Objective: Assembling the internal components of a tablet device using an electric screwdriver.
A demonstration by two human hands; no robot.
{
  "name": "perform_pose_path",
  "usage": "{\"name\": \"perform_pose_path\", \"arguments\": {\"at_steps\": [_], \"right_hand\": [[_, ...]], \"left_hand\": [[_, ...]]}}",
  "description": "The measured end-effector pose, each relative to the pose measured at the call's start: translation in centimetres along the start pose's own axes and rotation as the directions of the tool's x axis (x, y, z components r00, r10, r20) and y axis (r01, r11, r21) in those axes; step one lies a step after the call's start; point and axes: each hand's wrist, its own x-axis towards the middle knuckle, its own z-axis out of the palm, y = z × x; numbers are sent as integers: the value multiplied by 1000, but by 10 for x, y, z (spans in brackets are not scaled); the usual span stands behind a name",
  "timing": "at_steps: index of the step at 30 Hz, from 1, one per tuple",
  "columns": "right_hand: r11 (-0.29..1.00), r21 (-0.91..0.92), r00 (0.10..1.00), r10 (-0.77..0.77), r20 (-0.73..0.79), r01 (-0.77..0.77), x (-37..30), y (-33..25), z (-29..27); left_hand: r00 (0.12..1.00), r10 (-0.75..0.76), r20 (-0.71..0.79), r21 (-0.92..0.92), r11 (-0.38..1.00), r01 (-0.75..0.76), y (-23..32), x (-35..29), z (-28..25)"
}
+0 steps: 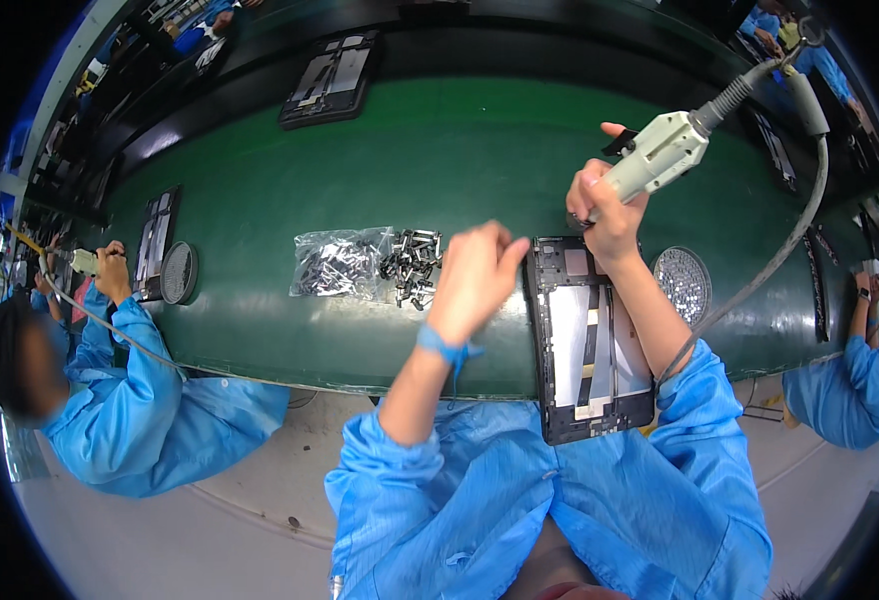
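My right hand is wrapped round a pale electric screwdriver, whose tip end points down near the far end of a flat black device housing. That housing shows a silvery panel, a dark ribbon strip and bare frame edges; its near end overhangs the table edge at my front. My left hand, with a blue wristband, is above the table between the housing and a heap of small metal parts. Its fingers are blurred and partly turned away, so any held thing is hidden. A clear plastic bag of similar parts lies beside the heap.
A round dish of small bits stands right of my right forearm. The screwdriver's grey cable curves down on the right. Another black housing lies at the far edge of the green table. Co-workers in blue sit at either side.
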Motion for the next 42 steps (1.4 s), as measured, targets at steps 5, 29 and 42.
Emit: {"name": "perform_pose_path", "arguments": {"at_steps": [5, 29, 42], "right_hand": [[1000, -16, 1000, 1, -3, -1, 5, -4, -7], [946, 124, 935, -317, 161, 300, 57, -107, -51], [895, -158, 901, -430, -57, 417, 68, -149, -117]], "left_hand": [[934, -224, 279, 41, 974, 222, 34, -107, 20], [952, -260, 163, -909, 336, 248, 49, -100, 59], [852, -429, 300, -929, 74, 363, -18, 148, 13]]}}
